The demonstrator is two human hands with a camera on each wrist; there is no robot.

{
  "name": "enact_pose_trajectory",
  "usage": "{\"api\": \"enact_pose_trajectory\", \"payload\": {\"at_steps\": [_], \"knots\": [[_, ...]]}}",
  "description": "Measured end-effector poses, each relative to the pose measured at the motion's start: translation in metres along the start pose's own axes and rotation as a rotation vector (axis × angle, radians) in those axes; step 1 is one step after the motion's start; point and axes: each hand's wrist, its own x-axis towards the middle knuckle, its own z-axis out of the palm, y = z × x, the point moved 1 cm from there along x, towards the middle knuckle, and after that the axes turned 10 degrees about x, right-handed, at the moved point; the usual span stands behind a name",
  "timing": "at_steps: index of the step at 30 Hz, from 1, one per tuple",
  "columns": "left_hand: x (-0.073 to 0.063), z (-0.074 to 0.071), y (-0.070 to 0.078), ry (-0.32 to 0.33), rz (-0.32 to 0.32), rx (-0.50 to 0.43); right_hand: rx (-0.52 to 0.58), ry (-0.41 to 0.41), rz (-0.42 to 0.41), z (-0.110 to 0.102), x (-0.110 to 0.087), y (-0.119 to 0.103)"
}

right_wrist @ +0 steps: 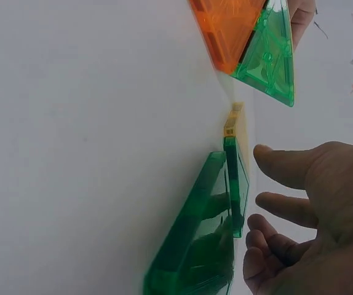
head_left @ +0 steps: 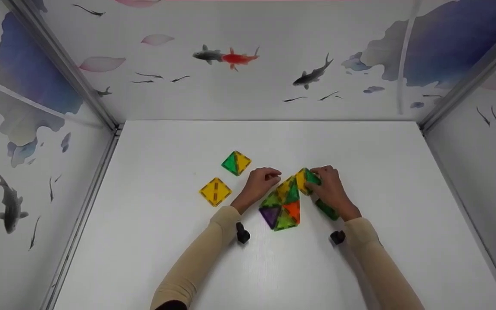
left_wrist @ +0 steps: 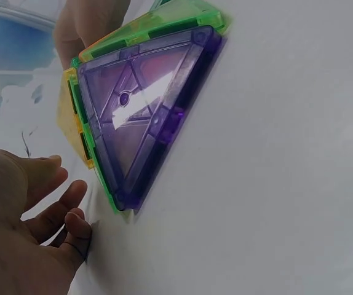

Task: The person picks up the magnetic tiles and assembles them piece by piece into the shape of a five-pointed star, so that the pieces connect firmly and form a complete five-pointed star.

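Observation:
Several translucent triangular magnetic tiles [head_left: 291,194] lie joined in one patch on the table, in yellow, greens, orange and purple. My left hand [head_left: 258,183] hovers at the patch's upper left with fingers loosely bent and nothing in them. In the left wrist view a purple tile [left_wrist: 146,104] is closest to the camera. My right hand [head_left: 332,187] is at a yellow-and-green tile pair [head_left: 302,181] just right of the patch. In the right wrist view its thumb and fingers [right_wrist: 287,209] extend beside that pair; contact is unclear. A dark green tile [head_left: 327,209] lies under the right wrist.
Left of the patch lie a green-and-yellow tile pair [head_left: 236,163] and a yellow tile pair [head_left: 215,192]. The white table [head_left: 166,258] is bordered by walls printed with fish. Dark wrist devices [head_left: 243,234] sit by both cuffs.

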Motion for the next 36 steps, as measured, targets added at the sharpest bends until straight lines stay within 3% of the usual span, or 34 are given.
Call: {"api": "enact_pose_trajectory", "payload": {"at_steps": [3, 8, 11, 19, 30, 36], "knots": [[-0.005, 0.001, 0.005, -0.053, 0.009, 0.039, -0.019, -0.055, 0.089, 0.000, 0.006, -0.001], [-0.022, 0.001, 0.015, -0.225, 0.006, 0.160, -0.062, -0.088, 0.136, -0.002, 0.012, -0.005], [-0.026, 0.002, 0.016, -0.245, 0.011, 0.200, -0.067, -0.089, 0.138, -0.003, 0.012, -0.004], [-0.026, -0.001, 0.012, -0.199, 0.017, 0.179, -0.032, -0.073, 0.119, -0.002, 0.010, 0.002], [-0.015, -0.001, 0.005, -0.015, -0.061, 0.192, 0.143, -0.045, 0.175, -0.007, 0.005, 0.003], [-0.017, -0.003, 0.009, 0.074, -0.002, 0.173, 0.214, 0.006, 0.161, -0.011, 0.001, 0.003]]}}
